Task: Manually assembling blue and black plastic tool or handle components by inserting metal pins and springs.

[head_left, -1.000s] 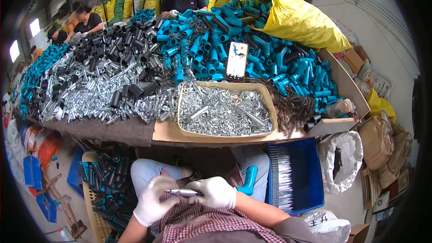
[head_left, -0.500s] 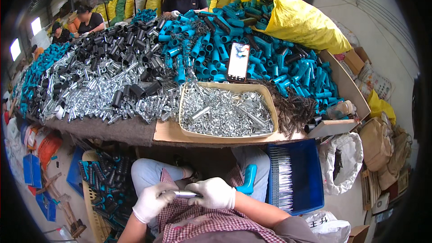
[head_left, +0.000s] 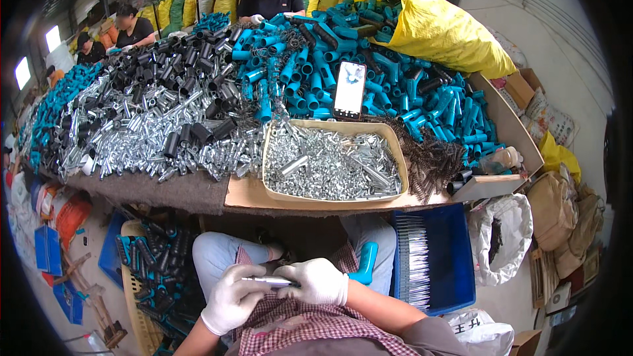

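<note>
White-gloved, both my hands meet over my lap at a slim, shiny metal tube (head_left: 271, 281). Around its right part, the fingers of my right hand (head_left: 318, 282) are closed. The curled thumb and fingers of my left hand (head_left: 232, 298) pinch the tube's other end, partly hiding it. On my right thigh lies a teal plastic handle (head_left: 364, 262), just beyond the right hand and apart from it. Ahead on the table edge, a cream tray (head_left: 330, 198) holds many small metal parts and a few larger tubes.
Heaped on the table are silver tubes (head_left: 151, 132), black sleeves (head_left: 191, 59) and teal handles (head_left: 323, 72). A phone (head_left: 350, 89) leans behind the tray. A blue bin (head_left: 455, 257) with metal rods stands right, a yellow crate (head_left: 134, 273) left. Several people work across the table.
My left hand has shifted slightly right and turned, its fingers now more spread along the tube. My right hand has barely moved and keeps its grip.
</note>
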Demonstrator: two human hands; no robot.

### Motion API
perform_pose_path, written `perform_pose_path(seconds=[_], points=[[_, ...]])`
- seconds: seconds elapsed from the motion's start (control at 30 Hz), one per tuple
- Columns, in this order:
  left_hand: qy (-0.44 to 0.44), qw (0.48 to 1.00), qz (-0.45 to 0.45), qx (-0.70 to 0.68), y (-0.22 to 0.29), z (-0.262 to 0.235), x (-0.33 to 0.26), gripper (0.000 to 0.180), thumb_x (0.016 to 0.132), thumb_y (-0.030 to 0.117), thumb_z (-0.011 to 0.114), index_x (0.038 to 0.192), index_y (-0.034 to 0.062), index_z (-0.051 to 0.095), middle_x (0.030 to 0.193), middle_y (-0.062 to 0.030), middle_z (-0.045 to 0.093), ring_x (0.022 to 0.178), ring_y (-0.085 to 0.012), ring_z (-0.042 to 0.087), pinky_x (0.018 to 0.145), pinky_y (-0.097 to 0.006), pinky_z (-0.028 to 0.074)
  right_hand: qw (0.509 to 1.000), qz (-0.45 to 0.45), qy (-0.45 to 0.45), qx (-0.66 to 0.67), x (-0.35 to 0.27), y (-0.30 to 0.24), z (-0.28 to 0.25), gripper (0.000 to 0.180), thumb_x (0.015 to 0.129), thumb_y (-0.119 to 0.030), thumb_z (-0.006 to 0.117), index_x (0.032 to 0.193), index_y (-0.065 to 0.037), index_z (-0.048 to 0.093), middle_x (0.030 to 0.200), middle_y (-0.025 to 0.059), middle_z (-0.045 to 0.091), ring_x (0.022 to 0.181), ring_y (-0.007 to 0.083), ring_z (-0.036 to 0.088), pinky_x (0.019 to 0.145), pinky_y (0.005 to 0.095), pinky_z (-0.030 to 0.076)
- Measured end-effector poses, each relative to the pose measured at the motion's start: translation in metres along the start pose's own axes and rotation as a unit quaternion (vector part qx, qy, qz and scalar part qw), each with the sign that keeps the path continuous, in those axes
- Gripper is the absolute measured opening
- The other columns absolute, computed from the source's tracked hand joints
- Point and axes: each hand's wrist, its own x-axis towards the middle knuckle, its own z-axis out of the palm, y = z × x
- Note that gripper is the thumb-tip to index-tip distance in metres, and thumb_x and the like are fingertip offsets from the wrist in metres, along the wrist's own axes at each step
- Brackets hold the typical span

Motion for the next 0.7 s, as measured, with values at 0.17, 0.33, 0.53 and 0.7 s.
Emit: perform_pose_path(seconds=[0.17, 0.33, 0.53, 0.7], points=[[-0.003, 0.915, -0.369, -0.162, 0.005, -0.004, -0.003, 0.032, 0.076, 0.005, 0.071, 0.108, 0.0003, 0.07, 0.09, -0.0139, 0.07, 0.082, -0.0263, 0.068, 0.08, -0.035, 0.054, 0.999, 0.019, -0.033, -0.025, 0.001, -0.006, -0.002, 0.043, 0.084, -0.039, 0.073, 0.116, -0.01, 0.066, 0.088, 0.0153, 0.07, 0.08, 0.035, 0.068, 0.069, 0.0438, 0.053], [0.016, 1.0, 0.001, 0.009, -0.008, 0.002, -0.006, 0.028, 0.081, 0.009, 0.071, 0.108, 0.0019, 0.07, 0.098, -0.0162, 0.07, 0.086, -0.0276, 0.069, 0.081, -0.034, 0.054, 1.0, 0.009, -0.017, -0.017, -0.001, -0.001, 0.001, 0.043, 0.084, -0.039, 0.073, 0.115, -0.01, 0.066, 0.087, 0.0151, 0.07, 0.08, 0.035, 0.068, 0.069, 0.0439, 0.053], [-0.03, 0.9, -0.376, -0.218, -0.014, 0.004, -0.018, 0.03, 0.083, 0.019, 0.078, 0.106, 0.0014, 0.069, 0.096, -0.0156, 0.071, 0.083, -0.0272, 0.07, 0.078, -0.033, 0.055, 0.998, 0.02, -0.034, -0.047, 0.002, -0.005, 0.001, 0.043, 0.083, -0.039, 0.073, 0.115, -0.01, 0.066, 0.087, 0.0147, 0.069, 0.08, 0.0353, 0.068, 0.07, 0.0439, 0.053], [0.035, 0.988, -0.139, -0.053, -0.002, 0.009, -0.018, 0.025, 0.085, 0.013, 0.077, 0.106, 0.0019, 0.07, 0.092, -0.015, 0.072, 0.082, -0.0264, 0.072, 0.074, -0.033, 0.056, 0.999, -0.022, -0.008, -0.033, -0.001, -0.007, -0.006, 0.043, 0.082, -0.039, 0.074, 0.113, -0.01, 0.066, 0.086, 0.0137, 0.069, 0.08, 0.0335, 0.068, 0.069, 0.0434, 0.053]])
